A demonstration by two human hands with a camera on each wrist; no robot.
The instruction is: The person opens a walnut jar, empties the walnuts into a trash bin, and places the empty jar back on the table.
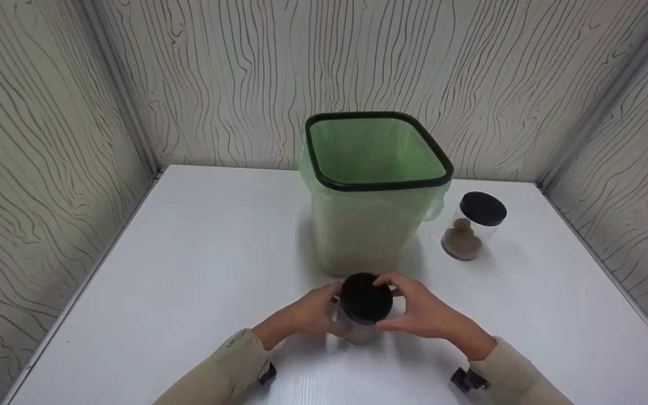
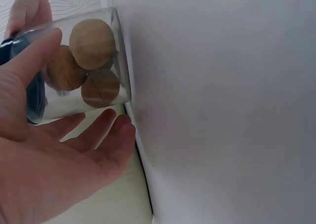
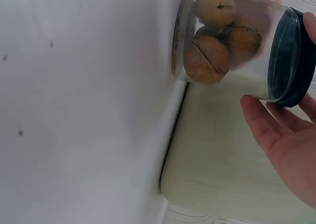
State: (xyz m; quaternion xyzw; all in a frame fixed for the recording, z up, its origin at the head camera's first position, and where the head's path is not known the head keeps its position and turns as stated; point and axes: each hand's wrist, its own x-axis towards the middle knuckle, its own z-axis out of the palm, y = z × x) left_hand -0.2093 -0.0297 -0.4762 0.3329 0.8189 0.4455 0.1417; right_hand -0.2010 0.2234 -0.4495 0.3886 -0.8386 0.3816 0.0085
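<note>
Clear, cylindrical jar (image 1: 358,334) with a flat, round, black lid (image 1: 365,297); 12 o'clock points away from me. The jar stands upright on the smooth white desk (image 1: 200,242), at 6 o'clock to the pale, square-mouthed bin with a black rim and green liner (image 1: 358,236), near its foot. My left hand (image 1: 314,311), at 9 o'clock, curves thumb and fingers about the clear wall; my right hand (image 1: 426,310), at 3 o'clock, pinches the lid's edge between thumb and fingers. Whether every fingertip of the left grip bears on the wall I cannot tell. Round, brown, walnut-like nuts (image 3: 206,59) lie at the bottom.

Handling: I judge the jar fairly light, its weight low, so it should stand steadily; tipped, its nuts would probably roll and knock. The wall looks stiff and slick, perhaps brittle if glass, and calls for a broad, even hold at mid-height rather than a hard squeeze. The lid, apparently rigid, is best taken across its diameter at the rim. A second clear, black-lidded jar (image 1: 475,228) with round brown contents stands at 2 o'clock, well apart.
</note>
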